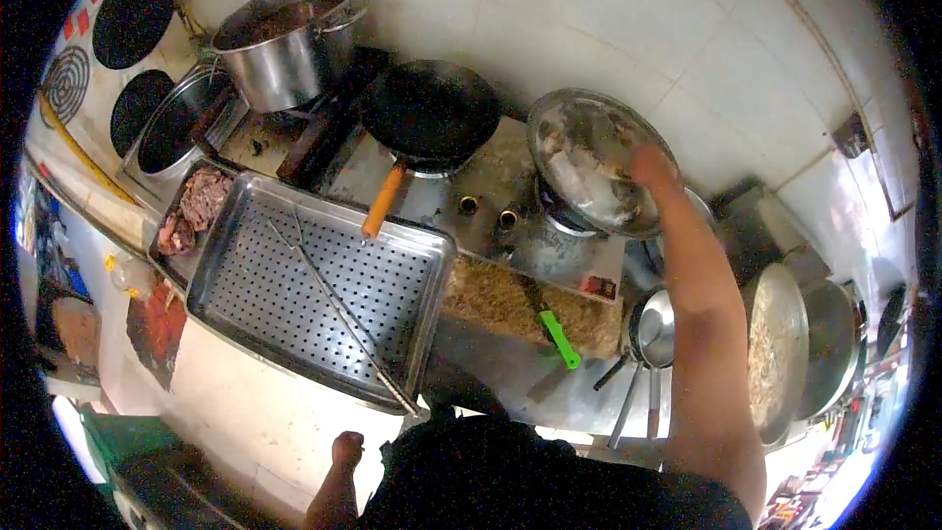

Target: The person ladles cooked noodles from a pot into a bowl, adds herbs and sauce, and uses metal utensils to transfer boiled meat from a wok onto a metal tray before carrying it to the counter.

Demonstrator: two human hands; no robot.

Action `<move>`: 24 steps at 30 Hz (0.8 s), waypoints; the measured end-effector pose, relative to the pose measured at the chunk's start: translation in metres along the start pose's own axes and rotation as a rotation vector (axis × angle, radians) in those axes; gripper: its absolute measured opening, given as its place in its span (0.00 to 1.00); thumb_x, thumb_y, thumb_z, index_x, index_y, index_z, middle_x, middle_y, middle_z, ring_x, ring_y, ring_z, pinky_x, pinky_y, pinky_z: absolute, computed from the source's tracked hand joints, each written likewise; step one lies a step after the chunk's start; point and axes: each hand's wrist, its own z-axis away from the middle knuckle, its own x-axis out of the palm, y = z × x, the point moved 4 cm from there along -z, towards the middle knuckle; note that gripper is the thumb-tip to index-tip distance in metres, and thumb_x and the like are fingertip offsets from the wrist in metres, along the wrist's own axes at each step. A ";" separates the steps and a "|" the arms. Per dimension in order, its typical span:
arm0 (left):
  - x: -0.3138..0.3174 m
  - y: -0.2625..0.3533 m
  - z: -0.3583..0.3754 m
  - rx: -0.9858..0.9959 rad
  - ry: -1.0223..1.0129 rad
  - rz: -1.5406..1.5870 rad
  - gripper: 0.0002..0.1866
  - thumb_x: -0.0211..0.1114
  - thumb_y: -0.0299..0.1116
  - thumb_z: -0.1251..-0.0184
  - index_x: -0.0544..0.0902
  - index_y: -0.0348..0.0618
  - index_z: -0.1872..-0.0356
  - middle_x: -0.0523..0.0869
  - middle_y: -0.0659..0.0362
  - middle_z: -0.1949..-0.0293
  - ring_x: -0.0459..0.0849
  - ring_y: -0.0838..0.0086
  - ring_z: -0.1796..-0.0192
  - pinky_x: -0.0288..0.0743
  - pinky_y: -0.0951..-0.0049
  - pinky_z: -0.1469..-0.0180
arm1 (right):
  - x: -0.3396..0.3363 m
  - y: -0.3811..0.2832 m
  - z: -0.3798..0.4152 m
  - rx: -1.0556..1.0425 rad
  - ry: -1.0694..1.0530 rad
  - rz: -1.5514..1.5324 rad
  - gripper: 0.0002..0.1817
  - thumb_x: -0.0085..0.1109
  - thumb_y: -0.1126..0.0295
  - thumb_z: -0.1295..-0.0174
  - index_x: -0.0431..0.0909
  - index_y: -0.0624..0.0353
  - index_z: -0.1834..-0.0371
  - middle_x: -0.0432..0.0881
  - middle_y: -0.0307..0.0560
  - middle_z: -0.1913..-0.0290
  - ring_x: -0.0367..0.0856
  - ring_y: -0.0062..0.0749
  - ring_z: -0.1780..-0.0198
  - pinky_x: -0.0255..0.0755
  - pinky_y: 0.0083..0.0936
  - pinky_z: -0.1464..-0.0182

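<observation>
My right hand (pixel 653 169) reaches up to a large round metal lid (pixel 584 152) with a dull, blotchy surface. Its fingers are closed at the lid's right part, where a knob or handle would be covered by them. The lid is tilted over a burner (pixel 569 219) on the stove. Down at my left side, my left hand (pixel 346 449) hangs as a closed fist, with nothing visible in it. Nearest to that hand is a perforated steel tray (pixel 245 265), and long metal tongs (pixel 339 309) lie across it.
A black wok (pixel 430 110) with a wooden handle sits mid-stove. Behind it on the left stands a steel stockpot (pixel 285 69). Meat (pixel 204 201) lies beside the tray. A green-handled knife (pixel 557 339), ladles (pixel 655 329) and a wide pan (pixel 775 353) are on the right.
</observation>
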 end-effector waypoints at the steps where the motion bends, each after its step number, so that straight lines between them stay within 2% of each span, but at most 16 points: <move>1: -0.001 0.002 -0.005 0.041 -0.030 0.004 0.08 0.64 0.26 0.63 0.71 0.42 0.86 0.78 0.53 0.77 0.79 0.63 0.71 0.74 0.65 0.70 | 0.007 0.007 -0.005 -0.001 -0.003 -0.001 0.12 0.50 0.72 0.56 0.79 0.61 0.68 0.79 0.56 0.70 0.78 0.48 0.65 0.72 0.39 0.61; 2: -0.001 -0.001 -0.011 0.037 -0.030 0.002 0.08 0.64 0.26 0.63 0.71 0.42 0.86 0.78 0.53 0.77 0.79 0.63 0.71 0.74 0.65 0.70 | 0.015 0.007 -0.008 -0.127 -0.066 0.150 0.13 0.51 0.72 0.57 0.79 0.61 0.68 0.79 0.55 0.71 0.78 0.48 0.65 0.73 0.38 0.61; 3: 0.000 -0.008 -0.021 0.241 0.020 -0.078 0.07 0.62 0.26 0.61 0.71 0.41 0.87 0.78 0.53 0.79 0.79 0.62 0.73 0.74 0.65 0.71 | 0.023 0.005 -0.008 -0.253 -0.131 0.300 0.13 0.51 0.72 0.58 0.79 0.61 0.68 0.79 0.55 0.71 0.78 0.48 0.66 0.73 0.38 0.61; 5: -0.004 0.007 -0.009 0.523 0.008 -0.298 0.07 0.59 0.27 0.59 0.70 0.41 0.88 0.78 0.53 0.79 0.79 0.63 0.75 0.73 0.64 0.72 | -0.019 0.000 0.009 -0.182 -0.120 0.285 0.14 0.50 0.71 0.58 0.79 0.61 0.67 0.79 0.54 0.71 0.78 0.48 0.65 0.72 0.38 0.60; 8: -0.008 -0.034 -0.017 0.120 -0.053 -0.107 0.06 0.62 0.27 0.61 0.72 0.44 0.85 0.78 0.53 0.78 0.78 0.60 0.72 0.73 0.63 0.72 | -0.039 0.007 0.031 -0.111 -0.060 0.213 0.13 0.50 0.70 0.56 0.78 0.61 0.67 0.79 0.54 0.70 0.77 0.47 0.64 0.72 0.38 0.59; 12: -0.012 -0.021 0.000 0.447 -0.061 -0.297 0.05 0.62 0.27 0.61 0.73 0.44 0.85 0.77 0.53 0.79 0.78 0.59 0.71 0.74 0.62 0.70 | -0.073 -0.007 0.095 0.021 0.239 -0.002 0.11 0.47 0.66 0.48 0.76 0.61 0.71 0.78 0.56 0.69 0.75 0.49 0.61 0.71 0.39 0.60; 14: -0.002 0.026 0.023 0.524 -0.205 -1.075 0.05 0.63 0.28 0.61 0.74 0.45 0.82 0.78 0.53 0.77 0.78 0.59 0.67 0.74 0.62 0.68 | -0.099 -0.041 0.153 0.086 0.413 -0.303 0.12 0.44 0.63 0.43 0.73 0.59 0.70 0.77 0.57 0.71 0.75 0.53 0.63 0.70 0.42 0.63; 15: -0.006 -0.047 -0.014 0.467 -0.148 -0.366 0.07 0.64 0.28 0.63 0.74 0.45 0.80 0.78 0.53 0.76 0.78 0.57 0.67 0.75 0.62 0.67 | -0.099 -0.063 0.180 0.082 0.336 -0.389 0.13 0.44 0.62 0.43 0.73 0.59 0.66 0.77 0.58 0.72 0.76 0.53 0.67 0.71 0.43 0.66; 17: -0.004 -0.039 -0.011 0.504 -0.158 -0.414 0.07 0.63 0.28 0.62 0.75 0.44 0.79 0.79 0.52 0.75 0.78 0.57 0.68 0.75 0.63 0.66 | -0.085 -0.113 0.235 0.084 0.195 -0.475 0.12 0.46 0.62 0.43 0.73 0.56 0.62 0.77 0.56 0.78 0.76 0.52 0.76 0.71 0.45 0.72; 18: 0.002 -0.026 -0.012 0.554 -0.163 -0.451 0.06 0.62 0.27 0.60 0.75 0.44 0.78 0.79 0.52 0.74 0.79 0.57 0.69 0.75 0.63 0.66 | -0.066 -0.135 0.259 0.042 -0.029 -0.527 0.08 0.45 0.65 0.43 0.71 0.54 0.64 0.77 0.56 0.74 0.77 0.51 0.70 0.70 0.43 0.69; 19: 0.009 -0.009 -0.011 0.556 -0.167 -0.460 0.06 0.62 0.27 0.60 0.75 0.44 0.78 0.79 0.52 0.74 0.79 0.57 0.69 0.75 0.63 0.66 | -0.001 -0.151 0.286 -0.225 0.004 -0.376 0.08 0.46 0.64 0.44 0.72 0.53 0.66 0.77 0.52 0.76 0.77 0.46 0.73 0.71 0.41 0.72; 20: 0.014 0.007 -0.005 0.503 -0.166 -0.500 0.03 0.60 0.28 0.56 0.75 0.43 0.77 0.80 0.52 0.74 0.79 0.59 0.70 0.74 0.64 0.66 | 0.008 -0.174 0.304 0.008 -0.373 -0.484 0.08 0.47 0.63 0.44 0.72 0.54 0.68 0.75 0.48 0.80 0.76 0.43 0.77 0.70 0.37 0.76; 21: 0.018 0.030 0.005 0.454 -0.168 -0.540 0.02 0.57 0.28 0.53 0.75 0.42 0.77 0.80 0.51 0.74 0.80 0.60 0.71 0.74 0.65 0.66 | 0.019 -0.190 0.328 0.473 -0.609 -1.124 0.09 0.49 0.62 0.46 0.71 0.55 0.70 0.74 0.47 0.82 0.74 0.44 0.80 0.68 0.36 0.77; 22: 0.021 0.055 0.014 0.470 -0.188 -0.552 0.02 0.57 0.28 0.53 0.75 0.42 0.77 0.80 0.51 0.74 0.80 0.60 0.71 0.74 0.65 0.66 | 0.153 -0.208 0.358 0.093 -0.311 -1.080 0.10 0.48 0.59 0.45 0.71 0.54 0.70 0.75 0.49 0.80 0.75 0.45 0.78 0.67 0.37 0.76; 23: 0.026 0.076 0.022 0.475 -0.228 -0.625 0.05 0.54 0.30 0.50 0.76 0.41 0.76 0.79 0.51 0.74 0.80 0.63 0.72 0.73 0.66 0.67 | 0.092 -0.222 0.356 -0.014 -0.375 -0.707 0.12 0.48 0.58 0.46 0.71 0.55 0.71 0.77 0.50 0.75 0.76 0.46 0.72 0.68 0.38 0.74; 24: 0.034 0.089 0.025 0.485 -0.272 -0.703 0.08 0.50 0.31 0.47 0.76 0.39 0.75 0.79 0.51 0.75 0.80 0.65 0.72 0.73 0.67 0.67 | 0.111 -0.234 0.364 -0.002 -0.483 -0.714 0.11 0.48 0.59 0.46 0.70 0.55 0.70 0.77 0.51 0.73 0.77 0.47 0.70 0.68 0.40 0.73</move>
